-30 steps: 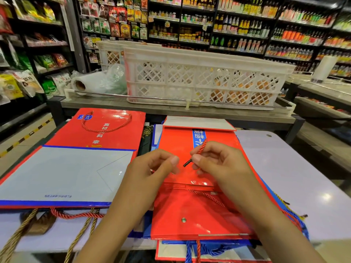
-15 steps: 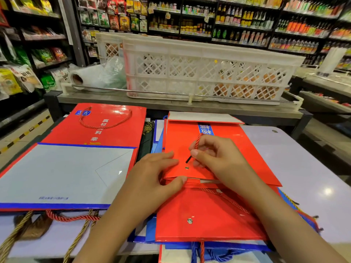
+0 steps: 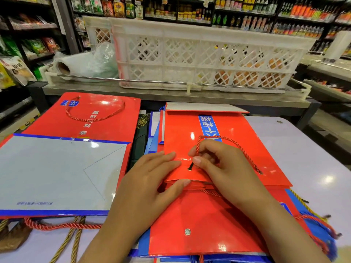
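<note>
**A:** What is met first, at the bottom of the frame?

**B:** A lower red bag (image 3: pixel 199 215) with a metal eyelet (image 3: pixel 187 231) is laid flat on a stack on the desk (image 3: pixel 313 149). Just above it, at the centre of the frame, the red bag (image 3: pixel 250 130) being worked on is laid flat, with its open edge turned toward the bottom of the frame.

**A:** How are the hands set?

**B:** The left hand (image 3: pixel 150 179) is spread with straight fingers and pressed on the bag's left corner. Its thumb is laid along the open edge, and nothing is gripped. The right hand (image 3: pixel 220 166) is curled, and the red cord (image 3: pixel 237 145) is pinched between thumb and forefinger just behind its black tip (image 3: pixel 190 166).

**A:** On which relation is the coming move judged to turn?

**B:** The tip is slanted down and left in the frame, at a small hole (image 3: pixel 189 169) between the two hands. The right hand is the nearer one. Whether the tip has entered cannot be told. A short push along that slant is probably called for, with the paper pinned by the left hand.

**A:** And farther up?

**B:** The cord is looped up to the blue strip (image 3: pixel 209 128) and run down right to the other hole (image 3: pixel 259 170). Beyond the desk, a white crate (image 3: pixel 209 54) is seen.
</note>
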A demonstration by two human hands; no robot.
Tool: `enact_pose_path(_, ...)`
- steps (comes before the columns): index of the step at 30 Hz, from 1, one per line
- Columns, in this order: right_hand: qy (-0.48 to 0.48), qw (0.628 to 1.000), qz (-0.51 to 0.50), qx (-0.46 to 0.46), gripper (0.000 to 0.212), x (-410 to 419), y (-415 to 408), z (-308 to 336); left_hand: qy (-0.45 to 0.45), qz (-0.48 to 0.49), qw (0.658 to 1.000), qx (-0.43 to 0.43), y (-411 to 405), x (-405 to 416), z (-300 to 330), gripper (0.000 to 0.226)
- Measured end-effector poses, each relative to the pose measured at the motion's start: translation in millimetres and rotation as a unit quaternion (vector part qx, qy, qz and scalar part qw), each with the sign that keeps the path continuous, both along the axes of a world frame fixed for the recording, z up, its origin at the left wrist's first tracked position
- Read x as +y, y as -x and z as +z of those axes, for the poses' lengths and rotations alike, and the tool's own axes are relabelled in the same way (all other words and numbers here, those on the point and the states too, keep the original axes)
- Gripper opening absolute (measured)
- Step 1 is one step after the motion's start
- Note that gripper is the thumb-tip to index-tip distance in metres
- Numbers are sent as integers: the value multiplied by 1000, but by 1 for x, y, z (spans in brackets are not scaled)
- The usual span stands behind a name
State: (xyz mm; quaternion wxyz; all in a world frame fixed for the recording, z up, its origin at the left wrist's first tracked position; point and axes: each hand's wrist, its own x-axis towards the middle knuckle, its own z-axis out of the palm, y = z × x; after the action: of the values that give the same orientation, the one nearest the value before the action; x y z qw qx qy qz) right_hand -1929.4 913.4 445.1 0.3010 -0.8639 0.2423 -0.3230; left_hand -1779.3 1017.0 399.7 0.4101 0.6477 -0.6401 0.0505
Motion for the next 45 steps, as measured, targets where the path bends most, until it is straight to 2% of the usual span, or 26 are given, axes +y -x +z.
enact_pose_path(2,3,1000,-3,-10,4,0,-1,-2,4,1,1000,-3,1,0,-1,50)
enact_pose_path(7,59,994,-86,-41,18,-1,-1,-6,14,2,1000,-3,1,1,-1,49)
enact_pose_path(9,53,993,-95,-49,22,0,0,-7,25,-2,1000,-4,2,1,-1,48)
enact_pose_path(11,39,994,-89,-40,17,2,0,-7,35,-6,999,-9,2,1,-1,47)
enact_pose_path(13,27,997,-67,-29,3,4,1,-8,39,-9,999,-10,2,0,-1,46)
enact_pose_path(16,35,998,-50,-29,23,5,4,-8,32,-9,999,-5,2,0,-2,46)
enact_pose_path(20,40,999,-18,-18,34,4,5,-9,24,-4,1000,2,2,1,-3,45)
enact_pose_path(27,23,999,-19,-45,32,3,5,-11,36,-13,998,-49,3,0,-1,42)
enact_pose_path(32,47,996,-37,-71,36,3,4,-12,36,-29,997,-68,4,-1,2,40)
enact_pose_path(35,96,986,-57,-125,30,7,6,-7,33,-17,998,-52,4,-1,7,37)
enact_pose_path(38,160,971,-42,-169,23,16,11,1,47,-7,999,-1,5,-2,18,31)
enact_pose_path(41,262,953,-53,-140,21,21,14,1,60,-6,997,48,7,-5,29,28)
enact_pose_path(43,339,929,-82,-127,27,23,17,-1,69,-5,995,65,9,-9,34,28)
enact_pose_path(45,372,916,-94,-119,34,25,18,-4,88,-3,991,96,10,-13,37,27)
